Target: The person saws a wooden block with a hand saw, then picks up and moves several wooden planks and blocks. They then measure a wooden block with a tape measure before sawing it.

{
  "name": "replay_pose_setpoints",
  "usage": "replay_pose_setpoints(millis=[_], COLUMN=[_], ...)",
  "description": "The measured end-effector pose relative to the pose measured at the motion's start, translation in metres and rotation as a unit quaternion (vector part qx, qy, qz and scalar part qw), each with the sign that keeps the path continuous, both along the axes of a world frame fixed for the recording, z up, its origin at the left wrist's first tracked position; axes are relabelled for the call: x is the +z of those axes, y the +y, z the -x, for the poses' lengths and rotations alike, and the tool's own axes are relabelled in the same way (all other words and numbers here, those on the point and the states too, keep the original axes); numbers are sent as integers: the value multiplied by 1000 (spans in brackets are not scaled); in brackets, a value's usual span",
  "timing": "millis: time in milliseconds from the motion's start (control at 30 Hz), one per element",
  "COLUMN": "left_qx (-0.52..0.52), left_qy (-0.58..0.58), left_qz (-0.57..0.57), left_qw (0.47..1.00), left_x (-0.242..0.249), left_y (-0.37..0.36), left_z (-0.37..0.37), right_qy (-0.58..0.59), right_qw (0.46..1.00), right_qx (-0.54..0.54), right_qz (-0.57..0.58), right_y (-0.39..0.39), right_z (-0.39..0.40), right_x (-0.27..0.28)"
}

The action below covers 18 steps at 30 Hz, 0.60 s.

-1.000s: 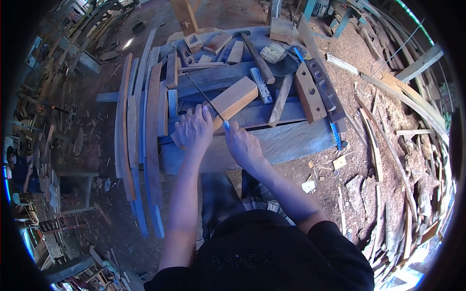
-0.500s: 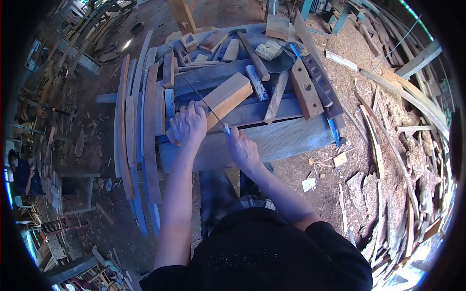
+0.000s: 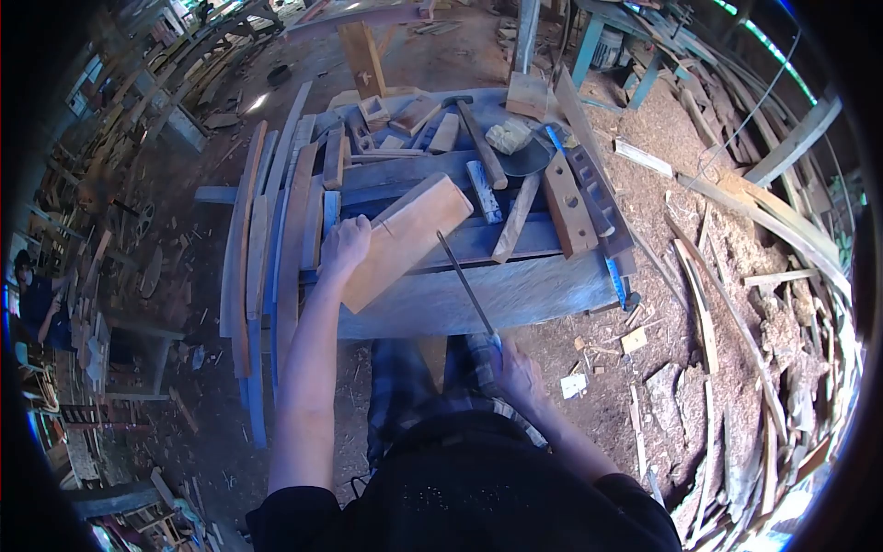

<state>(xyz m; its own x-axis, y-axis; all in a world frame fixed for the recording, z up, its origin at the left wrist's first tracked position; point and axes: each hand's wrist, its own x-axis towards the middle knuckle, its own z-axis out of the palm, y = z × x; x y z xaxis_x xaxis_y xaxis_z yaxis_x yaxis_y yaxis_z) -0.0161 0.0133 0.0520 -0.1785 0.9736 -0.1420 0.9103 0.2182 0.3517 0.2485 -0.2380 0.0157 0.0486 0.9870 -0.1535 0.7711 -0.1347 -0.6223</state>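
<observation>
A wooden block [image 3: 409,244] is tilted on the bench, its broad face turned up and a short dark slit crossing its upper edge. My left hand [image 3: 346,245] grips the block at its left side, fingers curled over the edge. Held in my right hand [image 3: 518,375] by its pale handle is a narrow-bladed hand saw [image 3: 467,287]. Its thin dark blade points up and away from me, the tip close to the block's right side. My right hand is low, in front of the bench's near edge.
On the bench [image 3: 497,294] lie a hammer [image 3: 481,143], a block with round holes [image 3: 569,204], a dark round dish [image 3: 526,158] and several offcuts. Long boards [image 3: 241,248] lean along its left side. Scrap strips [image 3: 699,285] cover the ground at right. Another person [image 3: 44,304] is at far left.
The saw has come off the block and moved down toward me with my right hand. The block has turned, showing its broad face, with my left hand still on it.
</observation>
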Motion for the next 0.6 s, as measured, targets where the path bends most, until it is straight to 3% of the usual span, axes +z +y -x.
replay_pose_setpoints(millis=[67, 300, 367, 500, 600], left_qx=[-57, -93, -78, -78, -14], left_qy=[-26, -5, -10, 10, 32], left_qz=[-74, -153, -164, -164, -134], left_qw=[995, 984, 983, 983, 990], left_x=[-2, -24, -22, -33, -44], left_y=[0, 20, 17, 13, -1], left_z=[3, 8, 4, 5, -10], right_qy=[3, 8, -47, -67, -86], right_qw=[999, 990, 993, 988, 991], right_qx=[23, 42, 54, 62, 75], right_qz=[-27, -137, -96, -123, -67], right_y=[26, 114, 129, 139, 138], right_z=[16, 74, 85, 93, 93], right_x=[7, 0, 3, -5, 1])
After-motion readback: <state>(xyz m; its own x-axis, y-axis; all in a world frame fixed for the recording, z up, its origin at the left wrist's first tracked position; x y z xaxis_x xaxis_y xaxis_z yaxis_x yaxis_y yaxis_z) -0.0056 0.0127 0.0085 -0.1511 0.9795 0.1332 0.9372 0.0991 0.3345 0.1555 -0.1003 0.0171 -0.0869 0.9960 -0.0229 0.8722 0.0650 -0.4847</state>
